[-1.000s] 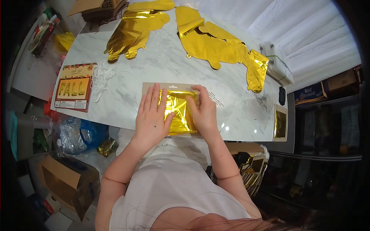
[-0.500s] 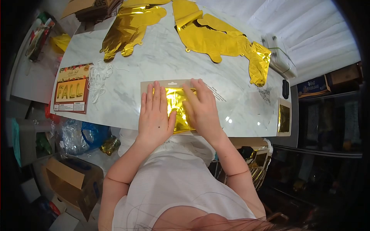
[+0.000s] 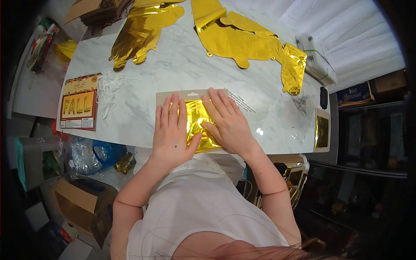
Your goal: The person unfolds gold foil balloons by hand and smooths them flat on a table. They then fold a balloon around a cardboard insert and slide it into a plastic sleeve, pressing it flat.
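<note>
1. A shiny gold folded foil packet (image 3: 197, 115) lies on a tan slotted card (image 3: 167, 97), slotted edge pointing forward, at the near edge of the white grey-veined table (image 3: 143, 84); long axis unclear.
2. Left hand (image 3: 172, 134) and right hand (image 3: 232, 128) lie flat, fingers extended, gripping nothing, hiding its sides.
3. A pleated white curtain (image 3: 351, 43) hangs beyond.

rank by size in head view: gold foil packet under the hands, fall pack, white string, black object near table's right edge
1. Gold foil packet, by outline, as it is partly covered
2. FALL pack
3. White string
4. Black object
</note>
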Motion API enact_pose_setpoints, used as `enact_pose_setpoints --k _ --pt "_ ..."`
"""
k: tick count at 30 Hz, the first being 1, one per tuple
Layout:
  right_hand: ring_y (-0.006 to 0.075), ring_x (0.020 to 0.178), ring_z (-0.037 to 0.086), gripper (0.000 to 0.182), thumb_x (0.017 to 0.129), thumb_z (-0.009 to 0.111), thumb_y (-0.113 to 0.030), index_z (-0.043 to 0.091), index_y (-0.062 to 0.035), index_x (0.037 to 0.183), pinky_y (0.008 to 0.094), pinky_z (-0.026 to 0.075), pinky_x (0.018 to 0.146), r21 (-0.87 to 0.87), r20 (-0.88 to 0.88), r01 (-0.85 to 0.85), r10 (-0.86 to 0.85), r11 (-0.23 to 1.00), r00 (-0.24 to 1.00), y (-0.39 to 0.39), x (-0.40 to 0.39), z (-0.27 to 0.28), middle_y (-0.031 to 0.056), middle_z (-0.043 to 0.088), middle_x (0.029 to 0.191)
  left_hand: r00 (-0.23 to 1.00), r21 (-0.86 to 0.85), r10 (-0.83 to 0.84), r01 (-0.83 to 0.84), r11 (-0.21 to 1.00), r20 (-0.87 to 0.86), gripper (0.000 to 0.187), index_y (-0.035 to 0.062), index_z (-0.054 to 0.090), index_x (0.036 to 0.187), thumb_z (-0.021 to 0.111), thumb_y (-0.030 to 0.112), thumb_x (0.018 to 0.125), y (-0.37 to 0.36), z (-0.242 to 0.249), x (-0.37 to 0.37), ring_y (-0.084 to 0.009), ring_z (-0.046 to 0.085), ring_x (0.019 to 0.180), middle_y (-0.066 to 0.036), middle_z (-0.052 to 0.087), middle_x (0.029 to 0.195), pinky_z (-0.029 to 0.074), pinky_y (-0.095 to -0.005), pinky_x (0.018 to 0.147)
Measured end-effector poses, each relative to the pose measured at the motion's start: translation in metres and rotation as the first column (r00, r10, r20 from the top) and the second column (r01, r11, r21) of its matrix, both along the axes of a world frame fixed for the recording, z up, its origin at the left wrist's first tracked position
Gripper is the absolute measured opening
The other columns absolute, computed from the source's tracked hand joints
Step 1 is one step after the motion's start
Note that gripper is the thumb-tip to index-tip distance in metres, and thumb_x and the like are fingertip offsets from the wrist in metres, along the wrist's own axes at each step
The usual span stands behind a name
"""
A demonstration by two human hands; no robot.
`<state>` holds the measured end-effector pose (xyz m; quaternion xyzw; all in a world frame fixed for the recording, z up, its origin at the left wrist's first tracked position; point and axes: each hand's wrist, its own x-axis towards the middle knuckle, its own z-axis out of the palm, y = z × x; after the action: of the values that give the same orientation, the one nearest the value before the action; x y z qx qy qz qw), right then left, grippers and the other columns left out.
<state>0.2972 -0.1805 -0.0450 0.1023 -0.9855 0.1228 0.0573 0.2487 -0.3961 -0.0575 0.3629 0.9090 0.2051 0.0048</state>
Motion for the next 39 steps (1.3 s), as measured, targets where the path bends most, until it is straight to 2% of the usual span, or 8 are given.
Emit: enact_pose_setpoints --k 11,14,16,17,19,23,30,39 --pt "0.0363 0.159 0.033 0.067 0.107 0.058 -0.04 0.044 -0.0067 0.163 0.0473 0.027 0.129 -0.063 -0.017 -0.016 0.015 0.998 1.0 0.003 0.001 -0.003 0.0175 0.036 0.172 0.996 -0.032 -0.094 0.094 0.995 0.001 0.103 -0.0142 0.029 0.161 0.069 0.051 0.092 0.003 0.017 0.011 -0.0549 0.011 0.161 -0.038 0.017 0.171 0.006 -0.073 0.126" --pt "0.0369 0.159 0.034 0.068 0.106 0.059 -0.04 0.043 -0.0067 0.163 0.0482 0.027 0.129 -0.082 -0.036 -0.04 0.038 0.996 0.999 0.005 0.001 -0.007 0.0175 0.036 0.172 0.981 0.025 -0.188 0.187 0.982 0.039 0.106 -0.0075 0.028 0.165 0.076 0.047 0.087 0.003 0.011 0.02 -0.0551 0.012 0.161 -0.037 0.017 0.172 0.007 -0.0755 0.124" --pt "0.038 0.159 0.034 0.07 0.105 0.06 -0.04 0.043 -0.0061 0.164 0.049 0.029 0.129 -0.069 -0.057 -0.042 0.038 0.997 0.998 0.006 0.001 -0.008 0.0195 0.036 0.172 0.991 -0.202 -0.133 0.128 0.971 -0.015 0.11 -0.0021 0.028 0.167 0.083 0.038 0.081 0.003 0.004 0.023 -0.055 0.012 0.161 -0.036 0.018 0.172 0.008 -0.0788 0.122" --pt "0.0395 0.158 0.034 0.07 0.105 0.061 -0.039 0.042 -0.0054 0.164 0.0494 0.029 0.128 -0.122 -0.059 -0.064 0.057 0.99 0.997 0.006 0.001 -0.009 0.0206 0.036 0.171 0.991 -0.163 -0.128 0.12 0.979 -0.035 0.111 0.0 0.03 0.167 0.085 0.029 0.076 0.002 0.002 0.024 -0.0543 0.013 0.161 -0.034 0.018 0.172 0.008 -0.0808 0.121" --pt "0.0441 0.157 0.034 0.069 0.102 0.065 -0.03 0.043 -0.0023 0.162 0.0505 0.03 0.128 -0.314 -0.092 -0.078 0.051 0.946 0.994 0.008 0.003 -0.006 0.0235 0.036 0.17 0.988 -0.163 -0.15 0.144 0.976 -0.026 0.11 -0.0004 0.03 0.167 0.084 0.027 0.075 -0.002 0.006 0.024 -0.0546 0.013 0.161 -0.034 0.018 0.172 0.008 -0.0806 0.121" --pt "0.0456 0.155 0.038 0.057 0.098 0.067 -0.014 0.054 -0.0017 0.153 0.0524 0.033 0.126 -0.221 -0.09 0.034 -0.055 0.975 0.994 0.028 0.023 0.014 0.0227 0.043 0.166 0.981 -0.162 -0.194 0.19 0.968 -0.007 0.099 -0.0023 0.031 0.166 0.073 0.017 0.079 -0.023 0.009 0.018 -0.055 0.013 0.161 -0.035 0.019 0.172 0.007 -0.0791 0.123" --pt "0.043 0.153 0.041 0.052 0.099 0.069 -0.012 0.059 -0.0073 0.15 0.0528 0.039 0.123 -0.172 -0.058 0.124 -0.136 0.977 0.989 0.061 0.039 -0.006 0.0162 0.05 0.163 0.938 -0.085 -0.341 0.345 0.935 0.056 0.089 -0.0039 0.038 0.163 0.067 0.015 0.081 -0.054 0.02 0.011 -0.0519 0.018 0.162 -0.034 0.023 0.172 0.01 -0.0716 0.127" --pt "0.037 0.14 0.054 0.052 0.091 0.081 -0.021 0.067 -0.0073 0.139 0.048 0.041 0.116 -0.285 -0.131 0.067 -0.108 0.956 0.986 0.051 0.025 -0.009 0.0126 0.06 0.151 0.717 -0.1 -0.695 0.697 0.71 0.054 0.093 0.0088 0.045 0.162 0.077 0.021 0.076 -0.032 0.02 0.005 -0.0458 0.028 0.161 -0.026 0.032 0.172 0.014 -0.0694 0.128"
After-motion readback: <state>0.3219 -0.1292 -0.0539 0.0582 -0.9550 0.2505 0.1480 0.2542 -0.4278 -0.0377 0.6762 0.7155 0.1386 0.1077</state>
